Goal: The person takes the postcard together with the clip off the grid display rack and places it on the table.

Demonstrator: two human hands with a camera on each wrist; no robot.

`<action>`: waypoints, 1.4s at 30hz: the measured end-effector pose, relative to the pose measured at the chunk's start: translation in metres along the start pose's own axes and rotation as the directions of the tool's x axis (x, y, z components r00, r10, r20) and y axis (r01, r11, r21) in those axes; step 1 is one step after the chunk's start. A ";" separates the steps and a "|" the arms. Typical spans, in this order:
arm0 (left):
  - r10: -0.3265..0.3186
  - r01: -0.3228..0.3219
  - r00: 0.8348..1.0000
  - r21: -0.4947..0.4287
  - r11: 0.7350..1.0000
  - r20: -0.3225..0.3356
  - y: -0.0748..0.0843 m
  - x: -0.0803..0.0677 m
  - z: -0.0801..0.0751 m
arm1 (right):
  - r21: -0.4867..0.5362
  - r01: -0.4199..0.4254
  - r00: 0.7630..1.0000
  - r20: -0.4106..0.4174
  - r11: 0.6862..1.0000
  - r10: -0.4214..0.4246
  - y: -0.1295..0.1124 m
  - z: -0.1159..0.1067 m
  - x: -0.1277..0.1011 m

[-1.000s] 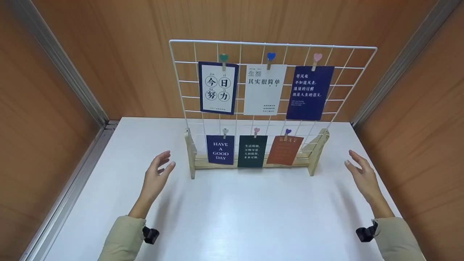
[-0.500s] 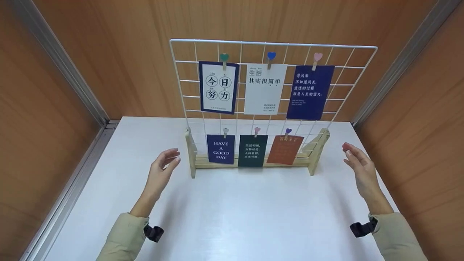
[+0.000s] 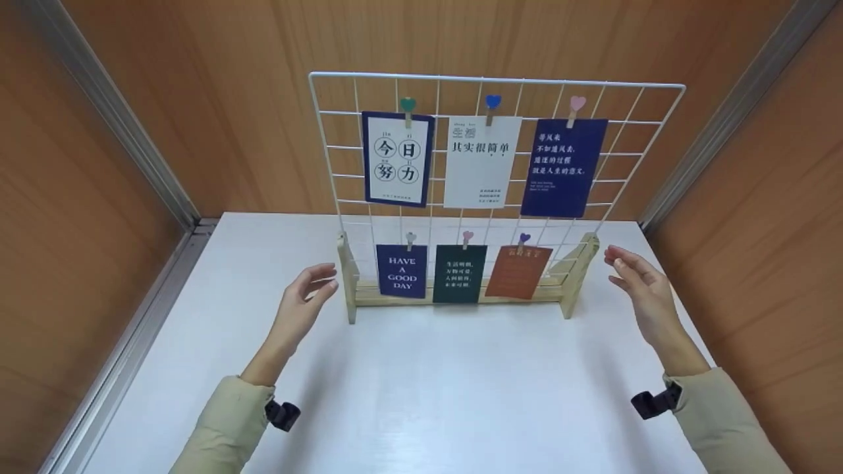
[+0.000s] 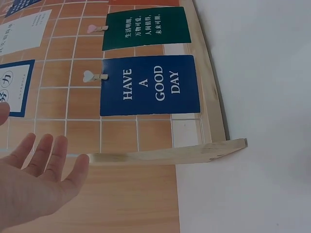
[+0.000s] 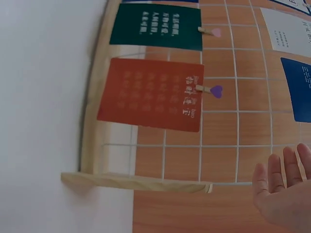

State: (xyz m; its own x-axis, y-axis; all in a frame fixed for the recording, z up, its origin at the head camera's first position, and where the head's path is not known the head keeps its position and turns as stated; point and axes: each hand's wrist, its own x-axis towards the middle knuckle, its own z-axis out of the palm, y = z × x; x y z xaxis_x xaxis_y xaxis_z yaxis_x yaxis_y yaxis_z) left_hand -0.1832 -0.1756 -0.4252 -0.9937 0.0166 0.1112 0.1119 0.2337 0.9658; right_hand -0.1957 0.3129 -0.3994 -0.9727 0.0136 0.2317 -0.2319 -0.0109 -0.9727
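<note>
A white wire grid panel point(image 3: 494, 79) stands upright in a wooden stand point(image 3: 461, 297) on the white table point(image 3: 428, 388). Six cards hang on it from heart-topped pegs, among them a blue "HAVE A GOOD DAY" card point(image 3: 401, 271) point(image 4: 149, 85), a green card point(image 3: 459, 274) and an orange card point(image 3: 519, 272) point(image 5: 150, 94). My left hand point(image 3: 315, 284) point(image 4: 39, 179) is open, just short of the stand's left foot point(image 3: 347, 283) point(image 4: 170, 154). My right hand point(image 3: 625, 266) point(image 5: 286, 189) is open beside the right foot point(image 3: 579, 270) point(image 5: 136, 182). Neither hand touches the stand.
Wood-panelled walls close in on the left point(image 3: 66, 197), the back point(image 3: 263, 99) and the right point(image 3: 777, 197). A metal rail point(image 3: 132, 342) runs along the table's left edge. The stand sits near the back of the table.
Both hands have moved forward and inward, closing on the two wooden feet of the stand. The stand and cards have not moved.
</note>
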 end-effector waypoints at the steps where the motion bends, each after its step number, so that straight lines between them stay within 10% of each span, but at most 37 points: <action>1: 0.004 -0.004 1.000 0.002 1.000 0.002 0.001 0.001 0.000 | 0.004 0.002 1.000 0.006 1.000 -0.002 -0.001 0.002 0.001; 42: 0.051 -0.049 0.997 -0.026 0.998 0.062 0.019 0.012 0.005 | -0.133 0.015 0.996 0.094 0.991 -0.003 -0.025 0.044 0.022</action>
State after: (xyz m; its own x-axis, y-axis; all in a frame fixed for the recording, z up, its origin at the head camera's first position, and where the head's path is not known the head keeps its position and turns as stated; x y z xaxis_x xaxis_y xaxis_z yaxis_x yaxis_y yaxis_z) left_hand -0.1933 -0.1658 -0.4063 -0.9854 0.0886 0.1454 0.1610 0.2072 0.9650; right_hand -0.2122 0.2699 -0.3695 -0.9688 -0.0804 0.2345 -0.2430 0.1221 -0.9623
